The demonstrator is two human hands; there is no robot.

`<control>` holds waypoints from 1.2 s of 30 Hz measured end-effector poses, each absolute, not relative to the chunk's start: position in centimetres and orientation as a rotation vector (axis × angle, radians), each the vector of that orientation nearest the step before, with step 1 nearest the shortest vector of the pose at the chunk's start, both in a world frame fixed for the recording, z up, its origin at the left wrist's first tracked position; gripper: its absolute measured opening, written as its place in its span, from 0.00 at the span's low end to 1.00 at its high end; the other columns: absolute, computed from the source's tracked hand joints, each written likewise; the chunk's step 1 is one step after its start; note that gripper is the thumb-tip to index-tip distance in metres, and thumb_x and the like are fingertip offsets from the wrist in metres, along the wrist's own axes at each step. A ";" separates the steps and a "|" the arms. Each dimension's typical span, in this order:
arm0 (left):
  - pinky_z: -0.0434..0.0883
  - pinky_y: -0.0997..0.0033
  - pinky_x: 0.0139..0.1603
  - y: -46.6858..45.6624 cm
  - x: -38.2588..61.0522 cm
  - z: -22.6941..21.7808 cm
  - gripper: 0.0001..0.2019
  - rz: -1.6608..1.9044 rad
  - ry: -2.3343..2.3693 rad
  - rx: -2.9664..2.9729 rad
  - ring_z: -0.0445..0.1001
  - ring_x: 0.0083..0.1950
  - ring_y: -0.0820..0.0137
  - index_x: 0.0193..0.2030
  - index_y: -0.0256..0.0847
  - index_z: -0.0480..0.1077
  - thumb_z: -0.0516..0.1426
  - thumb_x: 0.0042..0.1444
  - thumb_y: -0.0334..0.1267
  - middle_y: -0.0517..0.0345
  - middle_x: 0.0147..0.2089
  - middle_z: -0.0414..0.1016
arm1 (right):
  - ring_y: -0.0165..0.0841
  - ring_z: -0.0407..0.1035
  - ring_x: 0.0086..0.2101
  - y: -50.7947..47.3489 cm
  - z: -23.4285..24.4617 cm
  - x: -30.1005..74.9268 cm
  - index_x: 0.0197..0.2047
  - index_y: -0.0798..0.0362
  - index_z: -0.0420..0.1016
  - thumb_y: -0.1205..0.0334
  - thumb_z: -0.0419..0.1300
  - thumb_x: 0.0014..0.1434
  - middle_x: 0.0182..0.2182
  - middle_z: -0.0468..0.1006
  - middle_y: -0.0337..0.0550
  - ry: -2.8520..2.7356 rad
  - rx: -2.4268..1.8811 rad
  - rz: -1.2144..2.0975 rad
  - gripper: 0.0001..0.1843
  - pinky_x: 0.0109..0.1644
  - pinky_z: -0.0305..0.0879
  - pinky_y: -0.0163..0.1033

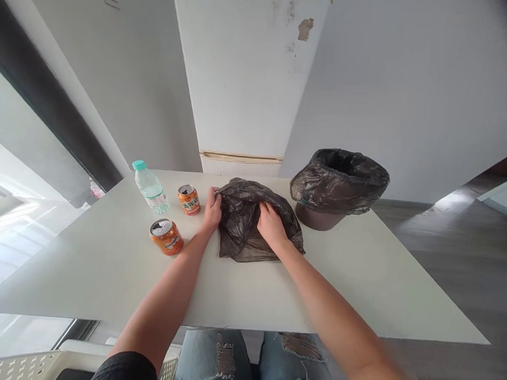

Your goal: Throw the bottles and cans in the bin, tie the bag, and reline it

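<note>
A crumpled black plastic bag (250, 244) lies on the table in front of me. My left hand (213, 210) is closed on its left edge. At the bag's opening, my right hand (272, 225) is closed on the plastic, its fingertips partly hidden by the folds. Left of the bag stand two orange soda cans, a farther can (189, 201) close to my left hand and a nearer can (167, 238) beside my left forearm. Behind them a clear plastic bottle (151, 189) with a green cap stands upright.
On the right of the white table (359, 286) stands a small bin (317, 219) lined with a black bag folded over its rim. A white fridge (246, 70) rises beyond the table. Below the front edge, at left, is a cream perforated basket (18, 367).
</note>
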State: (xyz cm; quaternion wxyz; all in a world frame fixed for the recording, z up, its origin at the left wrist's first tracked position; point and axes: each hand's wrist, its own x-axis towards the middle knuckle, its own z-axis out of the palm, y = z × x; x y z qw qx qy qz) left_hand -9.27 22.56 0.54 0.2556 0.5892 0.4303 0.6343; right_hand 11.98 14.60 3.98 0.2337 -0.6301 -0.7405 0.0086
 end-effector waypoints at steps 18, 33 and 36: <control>0.71 0.65 0.52 22.5 -9.3 0.8 0.15 1.627 1.189 1.592 0.69 0.45 0.65 0.44 0.45 0.65 0.54 0.69 0.55 0.57 0.40 0.68 | 0.48 0.78 0.53 16.1 3.9 14.7 0.63 0.61 0.76 0.66 0.59 0.67 0.53 0.81 0.65 -1.817 -2.086 -0.044 0.22 0.58 0.72 0.44; 0.71 0.60 0.59 23.3 -9.0 0.1 0.09 1.333 1.304 1.733 0.75 0.53 0.61 0.50 0.44 0.70 0.55 0.63 0.36 0.55 0.48 0.79 | 0.46 0.78 0.45 13.4 8.8 15.1 0.53 0.55 0.78 0.50 0.71 0.60 0.43 0.84 0.54 -1.808 -1.595 0.141 0.23 0.48 0.72 0.45; 0.71 0.60 0.59 23.3 -9.1 0.0 0.09 1.317 1.337 1.746 0.75 0.52 0.61 0.47 0.44 0.71 0.54 0.62 0.32 0.55 0.47 0.79 | 0.41 0.75 0.40 12.8 9.8 15.7 0.53 0.51 0.75 0.45 0.72 0.57 0.42 0.82 0.47 -1.746 -1.358 0.195 0.28 0.47 0.71 0.43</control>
